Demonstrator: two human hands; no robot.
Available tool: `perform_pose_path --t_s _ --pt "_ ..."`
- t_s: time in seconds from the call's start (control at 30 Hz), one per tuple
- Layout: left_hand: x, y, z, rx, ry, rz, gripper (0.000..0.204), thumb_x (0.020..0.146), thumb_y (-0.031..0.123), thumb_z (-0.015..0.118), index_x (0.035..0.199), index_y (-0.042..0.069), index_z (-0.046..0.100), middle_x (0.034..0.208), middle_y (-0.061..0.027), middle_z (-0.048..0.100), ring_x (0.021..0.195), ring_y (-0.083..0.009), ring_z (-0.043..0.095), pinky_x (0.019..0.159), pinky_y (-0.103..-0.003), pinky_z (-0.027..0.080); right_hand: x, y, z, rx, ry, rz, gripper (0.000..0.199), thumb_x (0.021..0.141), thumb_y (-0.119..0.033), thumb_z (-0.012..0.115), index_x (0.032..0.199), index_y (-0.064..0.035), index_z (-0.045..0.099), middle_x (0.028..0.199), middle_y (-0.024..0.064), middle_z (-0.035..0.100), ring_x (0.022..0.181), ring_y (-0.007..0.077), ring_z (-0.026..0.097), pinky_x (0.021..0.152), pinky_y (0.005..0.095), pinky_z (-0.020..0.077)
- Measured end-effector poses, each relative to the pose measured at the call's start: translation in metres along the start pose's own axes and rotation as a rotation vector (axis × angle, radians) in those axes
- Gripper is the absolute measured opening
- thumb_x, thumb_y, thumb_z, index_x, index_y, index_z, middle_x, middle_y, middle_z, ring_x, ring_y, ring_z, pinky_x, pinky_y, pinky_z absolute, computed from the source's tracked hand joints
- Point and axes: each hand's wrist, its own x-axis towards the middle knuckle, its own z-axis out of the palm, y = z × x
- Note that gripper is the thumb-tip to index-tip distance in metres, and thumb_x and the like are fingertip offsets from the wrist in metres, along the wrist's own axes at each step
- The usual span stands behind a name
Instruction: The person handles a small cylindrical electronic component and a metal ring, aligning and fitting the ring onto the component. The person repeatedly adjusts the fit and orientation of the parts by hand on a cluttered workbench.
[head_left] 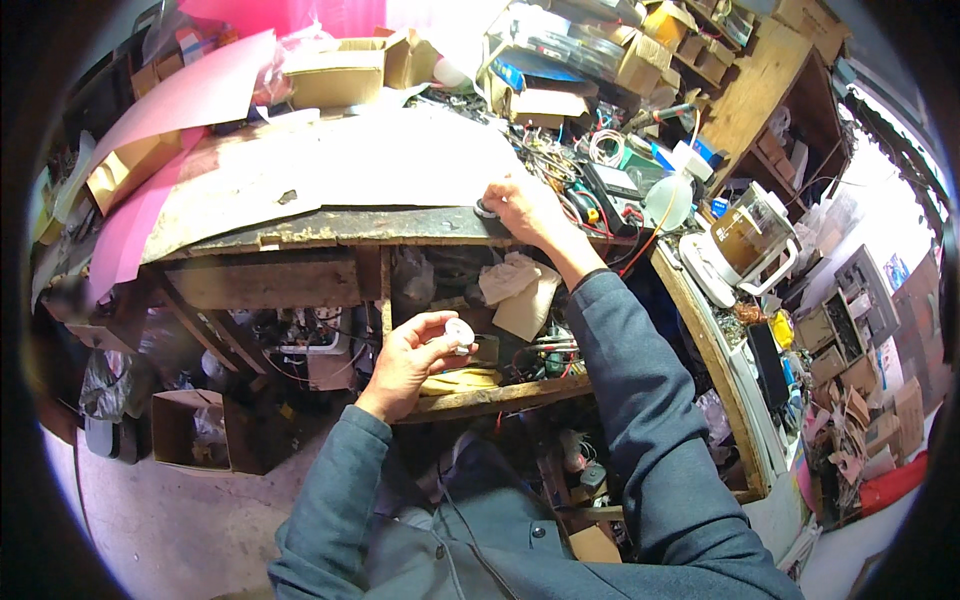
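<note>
My left hand [405, 362] is raised in front of the bench, over the shelf space. Its thumb and fingers pinch a small round white part [459, 336], whose exact kind I cannot make out. Farther off, my right hand [527, 212] rests at the front edge of the workbench [415, 225]. Its fingers are curled down on a small dark round thing [484, 209], mostly covered by the fingertips. A white sheet [370, 155] covers the benchtop just left of that hand.
Wires, a black meter [612, 182] and a white kettle-like jug [752, 240] crowd the right side. Cardboard boxes [335, 78] and pink sheeting [190, 95] stand at the back left. Beneath the bench are a yellow coil [462, 381], crumpled paper [520, 290] and an open carton [190, 435].
</note>
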Motion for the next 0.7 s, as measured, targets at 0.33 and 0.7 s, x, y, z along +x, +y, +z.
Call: perform_pose_path --t_s 0.33,0.7 --pt "0.001 -0.002 -0.001 -0.005 0.001 0.015 0.038 0.096 0.010 0.068 0.130 0.001 0.056 0.115 -0.0160 0.068 0.105 -0.0281 0.070 0.093 -0.041 0.059 0.000 -0.004 -0.006 -0.108 -0.058 -0.024 0.010 0.088 -0.014 0.062 0.092 -0.0099 0.070 0.098 0.0124 0.066 0.092 0.0330 0.066 0.080 0.0419 0.0539" --pt "0.000 -0.002 -0.002 -0.004 -0.001 0.024 0.037 0.096 0.011 0.067 0.130 0.001 0.056 0.115 -0.0156 0.068 0.105 -0.0280 0.070 0.091 -0.041 0.060 -0.002 -0.017 -0.019 -0.114 -0.104 0.032 0.011 0.088 -0.014 0.060 0.092 -0.0104 0.071 0.094 0.0123 0.068 0.092 0.0327 0.068 0.080 0.0425 0.0544"
